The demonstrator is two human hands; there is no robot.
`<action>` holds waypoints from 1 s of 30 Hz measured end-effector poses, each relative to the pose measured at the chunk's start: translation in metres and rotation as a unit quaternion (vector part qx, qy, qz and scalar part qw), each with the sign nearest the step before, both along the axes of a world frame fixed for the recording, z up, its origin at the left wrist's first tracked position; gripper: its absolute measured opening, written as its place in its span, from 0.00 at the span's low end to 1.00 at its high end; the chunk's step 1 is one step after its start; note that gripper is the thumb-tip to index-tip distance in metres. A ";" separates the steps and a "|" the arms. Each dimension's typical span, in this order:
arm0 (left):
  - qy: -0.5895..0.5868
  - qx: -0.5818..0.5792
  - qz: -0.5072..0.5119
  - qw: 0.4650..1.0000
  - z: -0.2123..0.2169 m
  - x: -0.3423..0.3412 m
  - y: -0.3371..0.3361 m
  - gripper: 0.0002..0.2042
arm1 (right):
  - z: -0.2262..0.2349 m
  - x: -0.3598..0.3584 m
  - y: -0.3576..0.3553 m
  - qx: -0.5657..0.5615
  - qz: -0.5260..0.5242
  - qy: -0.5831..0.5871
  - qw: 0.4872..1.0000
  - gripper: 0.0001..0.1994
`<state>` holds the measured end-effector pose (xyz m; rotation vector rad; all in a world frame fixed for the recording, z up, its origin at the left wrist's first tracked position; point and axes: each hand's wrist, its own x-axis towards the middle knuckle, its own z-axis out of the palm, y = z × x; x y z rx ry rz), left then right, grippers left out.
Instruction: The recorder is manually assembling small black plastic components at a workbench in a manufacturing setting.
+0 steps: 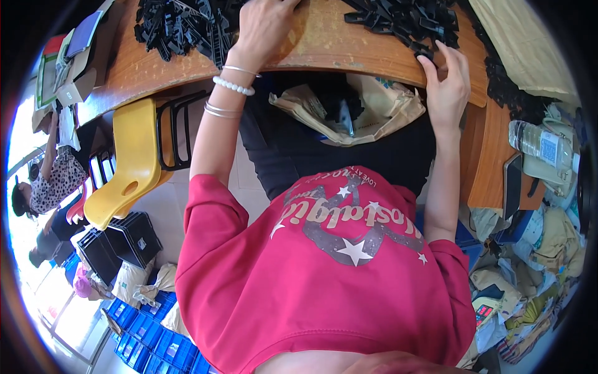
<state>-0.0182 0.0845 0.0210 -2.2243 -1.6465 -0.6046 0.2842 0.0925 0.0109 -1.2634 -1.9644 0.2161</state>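
Note:
My right hand (448,90) is at the near edge of a heap of black plastic parts (405,22) on the wooden table. Its thumb and index finger close on one small black plastic part (426,55). My left hand (268,28) reaches over the table beside a second, larger heap of black plastic parts (187,28). The picture's top edge cuts off most of its fingers, so what they hold is hidden. Bracelets (233,86) circle my left wrist. An opened brown paper bag (389,118) with black pieces inside rests at my lap, below the table edge.
The wooden table (324,47) has a curved near edge. A yellow chair (134,143) stands at the left, with blue crates (146,330) behind. At the right are a clear bottle (539,144), a dark phone (512,184) and piled bags. Other people are at the far left.

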 end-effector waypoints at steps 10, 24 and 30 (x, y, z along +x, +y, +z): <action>0.009 0.020 -0.081 0.996 -0.003 0.011 -0.017 0.21 | -0.008 0.004 0.003 -0.059 0.016 0.047 0.997 0.10; -0.193 -0.020 -0.038 0.980 -0.018 0.038 -0.048 0.14 | -0.006 -0.018 -0.002 0.039 0.055 -0.043 0.997 0.10; -0.287 -0.069 -0.083 0.952 -0.022 0.043 -0.051 0.11 | 0.000 -0.028 -0.004 -0.073 0.089 0.032 0.993 0.09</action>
